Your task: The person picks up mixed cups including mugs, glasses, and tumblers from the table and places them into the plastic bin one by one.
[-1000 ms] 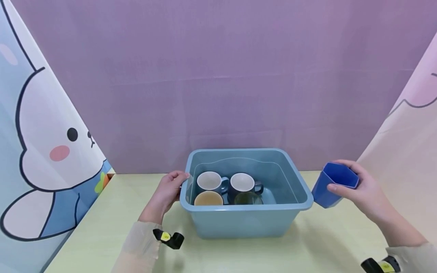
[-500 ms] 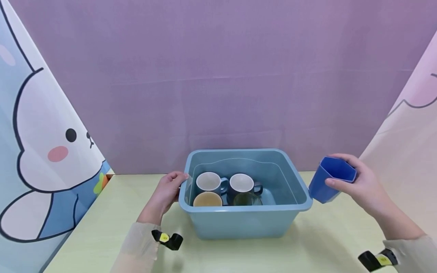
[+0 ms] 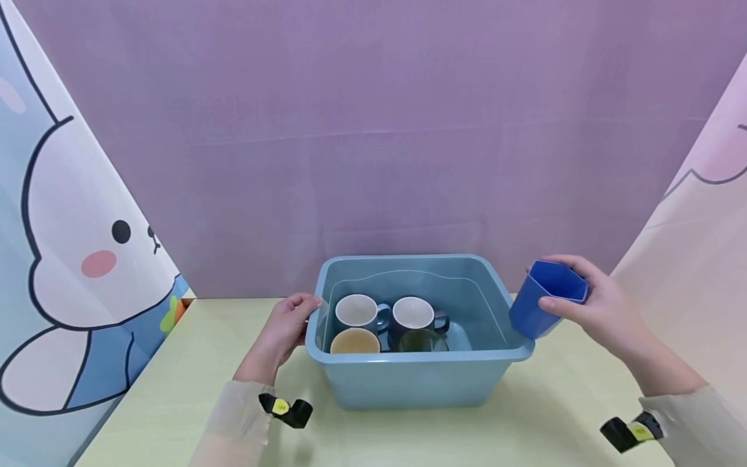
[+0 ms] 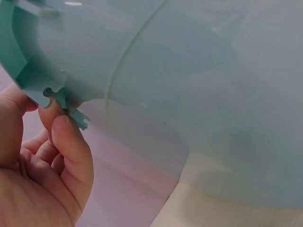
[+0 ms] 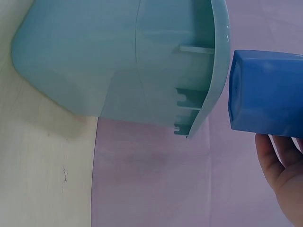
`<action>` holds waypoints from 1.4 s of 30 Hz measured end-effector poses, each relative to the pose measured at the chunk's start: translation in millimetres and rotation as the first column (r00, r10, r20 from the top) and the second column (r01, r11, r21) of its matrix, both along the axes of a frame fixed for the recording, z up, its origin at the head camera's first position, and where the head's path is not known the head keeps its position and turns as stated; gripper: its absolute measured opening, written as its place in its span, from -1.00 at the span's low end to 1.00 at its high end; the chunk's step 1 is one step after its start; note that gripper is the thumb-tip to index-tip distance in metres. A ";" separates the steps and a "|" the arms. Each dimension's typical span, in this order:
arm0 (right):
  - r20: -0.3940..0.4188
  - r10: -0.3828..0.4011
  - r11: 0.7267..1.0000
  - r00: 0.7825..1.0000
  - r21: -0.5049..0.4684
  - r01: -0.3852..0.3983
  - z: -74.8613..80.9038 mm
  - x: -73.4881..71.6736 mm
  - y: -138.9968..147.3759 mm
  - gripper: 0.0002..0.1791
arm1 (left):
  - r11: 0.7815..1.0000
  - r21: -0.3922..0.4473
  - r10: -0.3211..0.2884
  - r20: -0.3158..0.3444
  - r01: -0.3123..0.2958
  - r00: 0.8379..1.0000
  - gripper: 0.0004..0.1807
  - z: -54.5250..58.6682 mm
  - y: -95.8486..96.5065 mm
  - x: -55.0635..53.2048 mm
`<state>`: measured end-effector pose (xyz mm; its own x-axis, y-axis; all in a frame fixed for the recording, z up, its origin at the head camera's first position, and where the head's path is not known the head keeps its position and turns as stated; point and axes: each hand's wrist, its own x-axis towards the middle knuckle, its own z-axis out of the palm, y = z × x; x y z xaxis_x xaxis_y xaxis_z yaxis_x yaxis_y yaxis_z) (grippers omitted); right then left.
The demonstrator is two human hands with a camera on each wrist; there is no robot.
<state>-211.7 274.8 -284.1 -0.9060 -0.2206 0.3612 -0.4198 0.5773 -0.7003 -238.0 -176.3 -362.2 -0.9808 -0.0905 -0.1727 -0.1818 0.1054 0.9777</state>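
Observation:
A light blue plastic tub (image 3: 420, 383) stands on the table. My left hand (image 3: 284, 327) grips its left rim, and the left wrist view shows thumb and fingers at the rim's underside (image 4: 33, 87). In my right hand (image 3: 609, 318) I hold a blue hexagonal cup (image 3: 532, 310), mouth up and tilted, at the tub's right rim. The right wrist view shows the cup's base (image 5: 236, 90) just above that rim. Inside the tub are a blue mug (image 3: 357, 311), a dark mug (image 3: 413, 314), a tan-topped cup (image 3: 355, 342) and a dark green glass (image 3: 423, 341), partly hidden by the front wall.
The pale green tabletop (image 3: 572, 415) reaches around the tub. Behind it hangs a purple cloth (image 3: 373, 143). A cartoon-print cloth (image 3: 87, 246) slopes up at the left, and a pale pink one (image 3: 700, 272) at the right.
My right hand has carried the blue cup leftward and slightly up, from beside the tub to its right rim. The left hand keeps its grip on the tub.

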 end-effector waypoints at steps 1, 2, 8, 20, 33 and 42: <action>0.001 0.010 1.000 1.000 0.000 -0.010 0.6 -0.5 -1.6 -0.39 | 1.000 -0.001 0.000 0.001 0.000 1.000 -0.58 -0.4 0.0 0.0; 0.003 0.023 1.000 1.000 -0.003 -0.023 1.1 -1.0 -3.1 -0.39 | 1.000 -0.002 0.001 0.002 -0.001 1.000 -0.59 -0.7 0.0 -0.2; 0.011 0.058 0.998 0.998 0.002 -0.058 3.5 -2.9 -10.0 -0.41 | 1.000 -0.004 0.001 -0.001 -0.001 1.000 -0.61 -1.4 -0.6 -0.6; 0.061 0.140 0.990 0.988 -0.032 -0.138 9.0 -8.2 -21.7 -0.41 | 1.000 0.002 -0.013 -0.003 0.013 1.000 -0.59 -2.3 -1.2 -1.1; 0.162 0.166 0.984 0.973 0.035 -0.173 9.3 -19.9 -39.6 -0.35 | 1.000 0.006 -0.011 -0.006 0.011 1.000 -0.61 0.3 0.0 0.4; 0.210 0.184 0.979 0.960 0.045 -0.198 2.1 -31.6 -49.8 -0.33 | 1.000 0.003 -0.014 -0.009 0.014 1.000 -0.62 0.0 -0.8 0.3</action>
